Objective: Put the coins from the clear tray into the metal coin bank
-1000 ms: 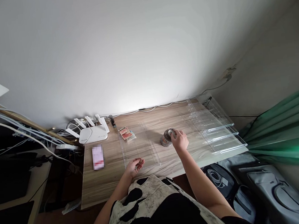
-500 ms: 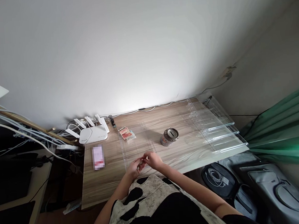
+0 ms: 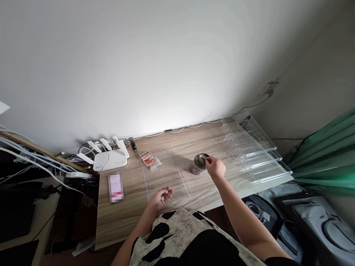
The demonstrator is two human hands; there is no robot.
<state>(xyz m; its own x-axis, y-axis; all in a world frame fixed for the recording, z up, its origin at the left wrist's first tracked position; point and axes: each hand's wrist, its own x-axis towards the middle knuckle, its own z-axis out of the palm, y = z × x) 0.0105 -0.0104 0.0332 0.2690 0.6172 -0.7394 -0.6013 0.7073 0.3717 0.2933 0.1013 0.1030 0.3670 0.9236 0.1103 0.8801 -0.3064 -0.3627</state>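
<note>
My left hand is held palm up over the near part of a clear acrylic panel. Small round coins lie in its half-curled palm. My right hand reaches over a round tin coin bank, which stands upright with a slot in its lid. Thumb and fingertips are pinched together right at the slot on what looks like a coin, nearly all hidden by the fingers. Folded banknotes, reddish and pale green, rest at the far left corner of the panel.
A white router with raised antennas and a small dark jar stand at the back left. A blurred pink-white item lies at left. Tiered clear acrylic trays occupy the right end. A cable runs along the wall.
My right hand has left the left palm and moved right and up to the tin's lid. The left hand has stayed about where it was and opened somewhat, so the coins now show.
</note>
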